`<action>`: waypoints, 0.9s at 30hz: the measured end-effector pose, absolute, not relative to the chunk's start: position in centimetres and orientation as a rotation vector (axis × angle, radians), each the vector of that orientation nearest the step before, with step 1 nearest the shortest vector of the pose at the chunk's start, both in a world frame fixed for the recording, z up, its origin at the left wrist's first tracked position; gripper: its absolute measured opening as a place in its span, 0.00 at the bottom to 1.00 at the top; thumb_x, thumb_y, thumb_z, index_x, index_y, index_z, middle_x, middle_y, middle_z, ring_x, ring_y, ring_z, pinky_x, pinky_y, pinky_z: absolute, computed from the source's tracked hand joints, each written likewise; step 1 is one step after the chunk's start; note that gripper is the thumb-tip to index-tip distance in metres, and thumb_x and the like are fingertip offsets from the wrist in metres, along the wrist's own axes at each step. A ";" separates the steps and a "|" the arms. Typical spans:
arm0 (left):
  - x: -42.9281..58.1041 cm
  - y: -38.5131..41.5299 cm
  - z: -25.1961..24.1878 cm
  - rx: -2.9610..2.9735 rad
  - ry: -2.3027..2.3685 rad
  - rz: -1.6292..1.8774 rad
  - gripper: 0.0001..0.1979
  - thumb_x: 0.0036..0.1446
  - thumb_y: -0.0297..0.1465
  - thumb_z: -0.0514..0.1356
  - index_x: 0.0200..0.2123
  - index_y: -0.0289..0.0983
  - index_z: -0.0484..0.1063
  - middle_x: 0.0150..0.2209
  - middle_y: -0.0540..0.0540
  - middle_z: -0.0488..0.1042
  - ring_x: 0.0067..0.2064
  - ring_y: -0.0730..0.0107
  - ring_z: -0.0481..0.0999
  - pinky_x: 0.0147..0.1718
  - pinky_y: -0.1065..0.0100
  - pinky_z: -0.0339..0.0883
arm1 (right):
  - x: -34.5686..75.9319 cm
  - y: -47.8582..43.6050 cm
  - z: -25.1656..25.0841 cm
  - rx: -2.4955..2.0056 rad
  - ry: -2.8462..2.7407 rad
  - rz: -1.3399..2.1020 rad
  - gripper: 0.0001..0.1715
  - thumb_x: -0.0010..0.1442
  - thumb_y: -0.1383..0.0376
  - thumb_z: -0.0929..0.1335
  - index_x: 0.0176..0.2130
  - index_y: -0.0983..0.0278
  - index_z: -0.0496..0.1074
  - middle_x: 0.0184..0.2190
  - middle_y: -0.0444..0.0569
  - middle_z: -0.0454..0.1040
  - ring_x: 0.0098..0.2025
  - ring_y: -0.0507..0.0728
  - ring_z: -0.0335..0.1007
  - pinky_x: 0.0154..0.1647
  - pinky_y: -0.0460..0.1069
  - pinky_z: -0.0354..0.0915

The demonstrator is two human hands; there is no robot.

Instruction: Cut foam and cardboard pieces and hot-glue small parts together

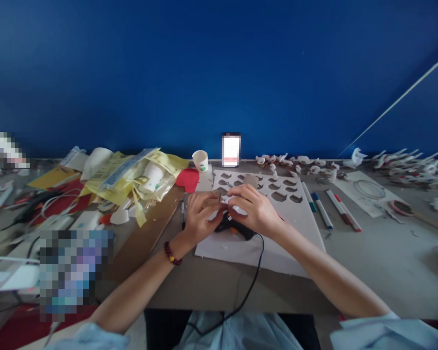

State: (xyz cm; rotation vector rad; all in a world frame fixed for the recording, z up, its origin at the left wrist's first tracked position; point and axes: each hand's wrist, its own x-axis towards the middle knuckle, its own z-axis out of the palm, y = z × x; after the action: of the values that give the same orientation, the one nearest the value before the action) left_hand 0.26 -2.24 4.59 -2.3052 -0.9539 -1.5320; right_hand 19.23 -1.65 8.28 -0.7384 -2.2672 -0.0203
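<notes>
My left hand (200, 214), a beaded bracelet on its wrist, and my right hand (253, 209) meet over a white foam board (292, 253). Both are closed, thumbs and fingertips pinched together. A small piece between them is mostly hidden, so I cannot make out its kind. Just below my fingers a black glue gun (247, 232) lies on the board, its cord running down toward my lap. Bird-shaped cut-outs (279, 196) pierce the far part of the board.
Several markers (339, 206) lie right of the board. White bird-like pieces (306, 160) line the wall, with more at far right. A phone (231, 149) stands upright at the back, beside a paper cup (200, 161). Yellow packaging (113, 180) and cables crowd the left.
</notes>
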 end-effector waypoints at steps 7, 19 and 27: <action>0.3 -2.4 4.9 -2.326 -0.962 -1.547 0.07 0.52 0.24 0.62 0.34 0.41 0.73 0.40 0.46 0.72 0.42 0.65 0.72 0.40 0.60 0.67 | 19.3 -1.7 8.2 -0.762 -2.266 -0.014 0.05 0.60 0.69 0.65 0.34 0.63 0.71 0.41 0.53 0.73 0.43 0.58 0.68 0.35 0.52 0.69; 0.9 -2.8 3.7 -2.334 -1.009 -1.667 0.09 0.52 0.22 0.61 0.36 0.40 0.73 0.40 0.45 0.72 0.43 0.64 0.72 0.42 0.60 0.68 | 19.2 -1.6 8.0 -0.787 -2.248 -0.056 0.04 0.58 0.70 0.66 0.33 0.62 0.71 0.40 0.51 0.74 0.43 0.58 0.68 0.33 0.50 0.69; 1.0 -2.9 3.7 -2.338 -1.060 -1.670 0.07 0.53 0.24 0.61 0.35 0.40 0.73 0.40 0.45 0.71 0.42 0.65 0.72 0.41 0.59 0.70 | 19.2 -1.6 8.1 -0.803 -2.261 -0.047 0.05 0.58 0.70 0.66 0.33 0.61 0.72 0.40 0.50 0.74 0.44 0.58 0.67 0.33 0.50 0.69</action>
State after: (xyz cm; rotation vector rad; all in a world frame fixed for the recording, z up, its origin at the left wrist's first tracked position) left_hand 0.97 -2.92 3.73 -2.3376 -1.0598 -1.6705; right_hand 19.23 -1.59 8.10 -0.8027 -2.2607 -0.0470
